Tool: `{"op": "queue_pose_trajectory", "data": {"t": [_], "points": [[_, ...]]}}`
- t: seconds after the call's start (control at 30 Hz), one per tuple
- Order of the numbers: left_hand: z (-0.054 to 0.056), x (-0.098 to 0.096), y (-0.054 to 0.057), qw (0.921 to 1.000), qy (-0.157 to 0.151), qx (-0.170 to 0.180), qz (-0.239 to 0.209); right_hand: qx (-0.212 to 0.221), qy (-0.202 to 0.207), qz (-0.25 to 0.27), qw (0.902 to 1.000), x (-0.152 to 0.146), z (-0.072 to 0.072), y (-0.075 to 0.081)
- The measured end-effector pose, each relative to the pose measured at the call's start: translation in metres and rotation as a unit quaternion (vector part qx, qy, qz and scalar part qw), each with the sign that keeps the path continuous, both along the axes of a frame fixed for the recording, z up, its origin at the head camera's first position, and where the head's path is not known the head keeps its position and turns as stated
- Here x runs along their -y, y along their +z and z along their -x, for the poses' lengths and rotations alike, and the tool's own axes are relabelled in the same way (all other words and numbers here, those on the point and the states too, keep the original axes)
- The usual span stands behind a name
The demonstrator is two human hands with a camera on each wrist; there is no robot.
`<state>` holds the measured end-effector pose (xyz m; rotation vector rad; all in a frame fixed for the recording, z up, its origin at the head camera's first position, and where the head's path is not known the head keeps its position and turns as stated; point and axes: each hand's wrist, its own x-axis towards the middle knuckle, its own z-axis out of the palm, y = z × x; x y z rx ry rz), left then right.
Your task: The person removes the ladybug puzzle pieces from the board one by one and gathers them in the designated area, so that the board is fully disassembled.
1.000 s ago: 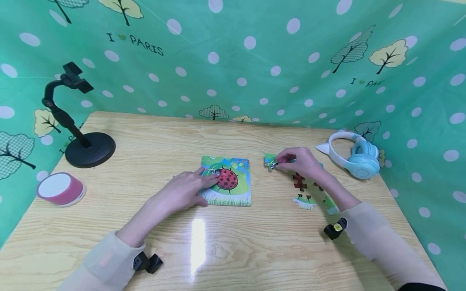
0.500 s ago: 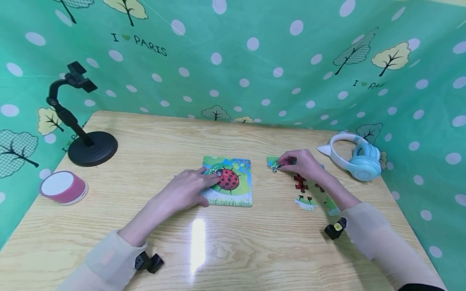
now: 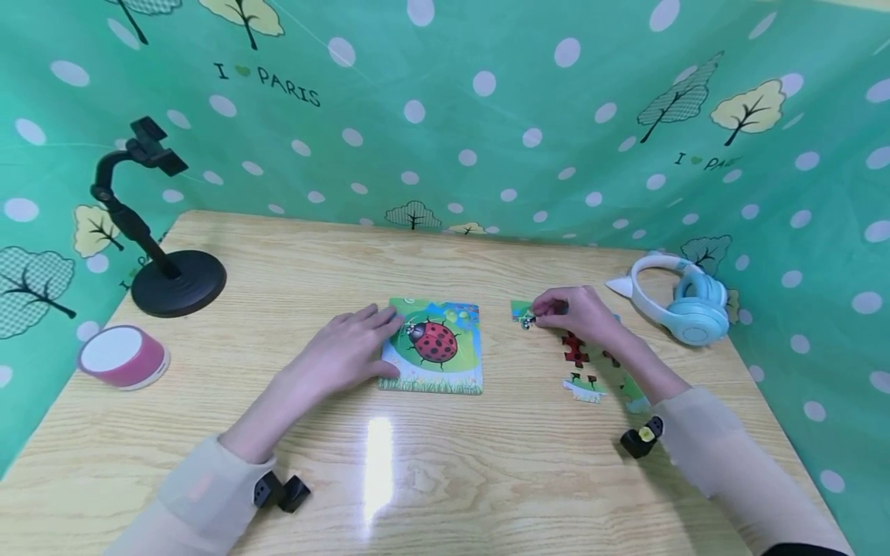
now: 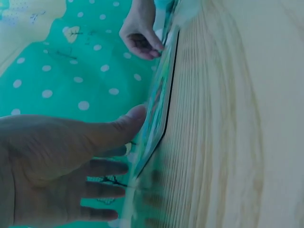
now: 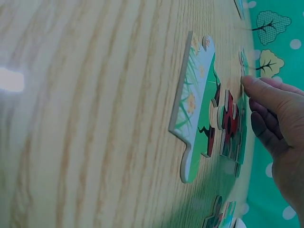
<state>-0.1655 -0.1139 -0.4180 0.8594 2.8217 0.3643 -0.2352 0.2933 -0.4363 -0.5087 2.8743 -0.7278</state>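
A square ladybug puzzle board lies flat on the wooden table. My left hand is at its left edge with fingers extended; in the left wrist view, that hand is spread beside the board. To the right, my right hand pinches a green and blue puzzle piece between thumb and forefinger, low at the table. Loose jigsaw pieces lie below that hand, among them a red one and a white-edged grass piece, seen large as the grass piece in the right wrist view.
Blue and white headphones lie at the far right. A black phone stand is at the back left, with a pink and white round object in front of it. Green patterned cloth hangs behind the table.
My left hand has drawn back leftward, uncovering the ladybug's head on the board. The right hand stays at the same puzzle piece. The head view has shifted slightly.
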Motion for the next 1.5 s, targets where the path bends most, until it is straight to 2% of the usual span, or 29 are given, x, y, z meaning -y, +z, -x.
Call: {"op": "queue_pose_trajectory", "data": {"t": [0.13,0.3,0.43,0.63,0.83,1.07,1.5], "points": [[0.002,0.004,-0.001,0.9996,0.017,0.021,0.010,-0.003,-0.004,0.007,1.0000,-0.002,-0.001,0.000],[0.003,0.005,-0.004,0.9984,0.027,0.049,0.008,-0.043,-0.012,0.031,0.9985,0.000,-0.005,0.006],[0.004,0.003,-0.008,0.9975,0.041,0.056,0.009,-0.070,-0.023,0.057,0.9956,0.005,-0.007,0.012],[0.003,0.000,-0.011,0.9965,0.053,0.064,0.012,-0.081,-0.039,0.105,0.9904,0.019,-0.010,0.020],[0.003,-0.002,-0.013,0.9955,0.055,0.076,0.015,-0.069,-0.038,0.152,0.9852,0.045,-0.014,0.022],[0.003,-0.002,-0.013,0.9947,0.062,0.082,0.008,-0.066,-0.005,0.192,0.9792,0.080,-0.016,0.021],[0.002,0.001,-0.015,0.9940,0.069,0.084,0.011,-0.002,0.017,0.217,0.9759,0.128,-0.016,0.013]]}}
